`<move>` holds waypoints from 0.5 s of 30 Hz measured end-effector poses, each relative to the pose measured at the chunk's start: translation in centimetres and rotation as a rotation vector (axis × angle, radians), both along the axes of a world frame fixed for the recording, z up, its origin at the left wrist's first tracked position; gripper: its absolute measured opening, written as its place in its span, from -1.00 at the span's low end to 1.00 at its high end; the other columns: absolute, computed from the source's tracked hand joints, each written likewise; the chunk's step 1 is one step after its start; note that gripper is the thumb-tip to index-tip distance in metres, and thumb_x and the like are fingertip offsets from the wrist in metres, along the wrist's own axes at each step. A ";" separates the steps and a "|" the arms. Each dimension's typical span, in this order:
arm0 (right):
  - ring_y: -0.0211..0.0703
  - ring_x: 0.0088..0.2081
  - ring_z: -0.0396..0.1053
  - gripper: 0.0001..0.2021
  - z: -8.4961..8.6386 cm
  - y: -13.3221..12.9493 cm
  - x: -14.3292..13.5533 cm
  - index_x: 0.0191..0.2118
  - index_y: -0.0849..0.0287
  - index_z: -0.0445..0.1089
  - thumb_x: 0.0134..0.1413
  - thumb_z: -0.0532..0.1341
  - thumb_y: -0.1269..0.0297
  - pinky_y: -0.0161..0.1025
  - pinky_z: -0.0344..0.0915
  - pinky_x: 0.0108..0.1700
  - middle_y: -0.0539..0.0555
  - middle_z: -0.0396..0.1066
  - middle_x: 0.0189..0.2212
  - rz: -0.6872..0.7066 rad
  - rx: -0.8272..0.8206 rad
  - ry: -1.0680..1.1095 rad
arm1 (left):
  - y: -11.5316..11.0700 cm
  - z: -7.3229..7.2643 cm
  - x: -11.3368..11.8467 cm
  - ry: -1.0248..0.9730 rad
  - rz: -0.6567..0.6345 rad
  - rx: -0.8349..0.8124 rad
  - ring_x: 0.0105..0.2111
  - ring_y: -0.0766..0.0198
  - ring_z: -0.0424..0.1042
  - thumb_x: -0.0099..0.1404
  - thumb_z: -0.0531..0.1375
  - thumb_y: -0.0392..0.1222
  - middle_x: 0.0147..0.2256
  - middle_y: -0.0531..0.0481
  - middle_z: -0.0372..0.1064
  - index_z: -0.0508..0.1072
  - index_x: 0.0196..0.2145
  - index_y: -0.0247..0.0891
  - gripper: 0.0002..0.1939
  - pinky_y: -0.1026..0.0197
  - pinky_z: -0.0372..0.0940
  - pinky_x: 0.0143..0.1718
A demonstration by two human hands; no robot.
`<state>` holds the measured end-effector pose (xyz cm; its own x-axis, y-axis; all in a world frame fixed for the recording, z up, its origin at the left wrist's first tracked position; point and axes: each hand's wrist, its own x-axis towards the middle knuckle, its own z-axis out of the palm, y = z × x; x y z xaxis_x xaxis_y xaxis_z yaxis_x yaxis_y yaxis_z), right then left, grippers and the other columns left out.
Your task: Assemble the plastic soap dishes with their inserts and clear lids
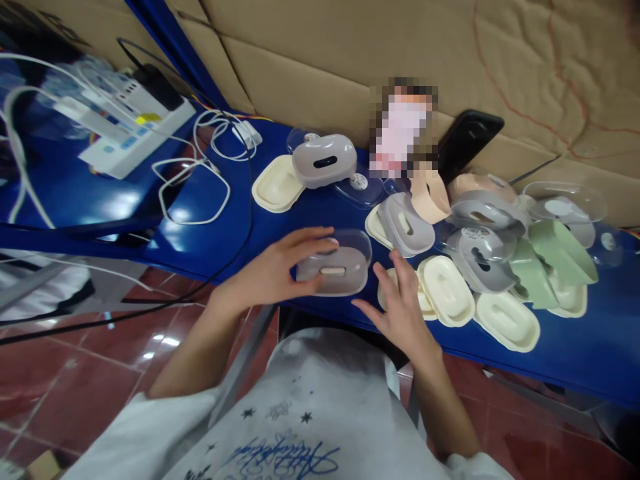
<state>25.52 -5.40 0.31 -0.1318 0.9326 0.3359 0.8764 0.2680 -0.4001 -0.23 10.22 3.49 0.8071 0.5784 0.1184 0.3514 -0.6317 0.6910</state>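
In front of me on the blue table sits a grey soap box (pixel 345 277) with a cream piece showing in its slot. A clear lid (pixel 357 243) lies over it, reaching past its back edge. My left hand (pixel 280 270) grips the box's left end, thumb along the front and fingers over the lid. To the right of the box, my right hand (pixel 403 310) is open with fingers spread, holding nothing. Cream soap trays (pixel 447 291) lie just beyond the right hand, partly hidden by it. Behind them is a grey tray piece (pixel 407 225) leaning on a cream one.
More grey, peach and green parts (pixel 565 253) with clear lids crowd the right side. A grey piece (pixel 325 160) and a cream tray (pixel 277 185) lie at the back. A lit phone (pixel 403 130) and a black phone (pixel 470 140) lean on cardboard. Cables and a power strip (pixel 135 137) occupy the left.
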 end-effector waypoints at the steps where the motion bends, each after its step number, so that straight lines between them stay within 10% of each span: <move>1: 0.28 0.56 0.03 -0.02 0.1 0.2 0.4 0.64 -0.14 -0.34 0.40 0.33 0.10 0.35 0.19 0.48 0.25 -0.16 0.61 0.020 -0.002 -0.018 | -1.0 -0.2 0.0 0.006 -0.030 0.026 0.42 -0.02 0.31 0.48 0.26 -0.14 0.42 -0.16 0.29 0.43 0.33 -0.12 -0.50 -0.14 0.29 0.42; 9: 0.08 0.57 0.03 -0.41 0.7 1.2 0.4 0.54 0.10 0.13 0.50 0.20 0.26 0.19 0.22 0.52 0.20 0.19 0.51 0.248 -0.145 -0.112 | -4.9 -3.7 -0.7 0.033 -0.041 0.331 0.54 -0.20 0.02 0.48 0.35 -0.07 0.52 -0.37 0.03 0.03 0.57 -0.17 -0.12 -0.35 0.14 0.49; 15: 0.13 0.60 -0.08 -0.31 0.3 0.9 -0.3 0.58 0.03 0.06 0.45 0.18 0.47 0.22 0.22 0.53 0.14 0.05 0.56 0.275 -0.177 -0.150 | -5.3 -5.2 -1.7 0.024 0.005 0.411 0.51 -0.21 0.09 0.43 0.41 -0.12 0.46 -0.38 0.17 -0.01 0.57 -0.11 -0.05 -0.36 0.27 0.42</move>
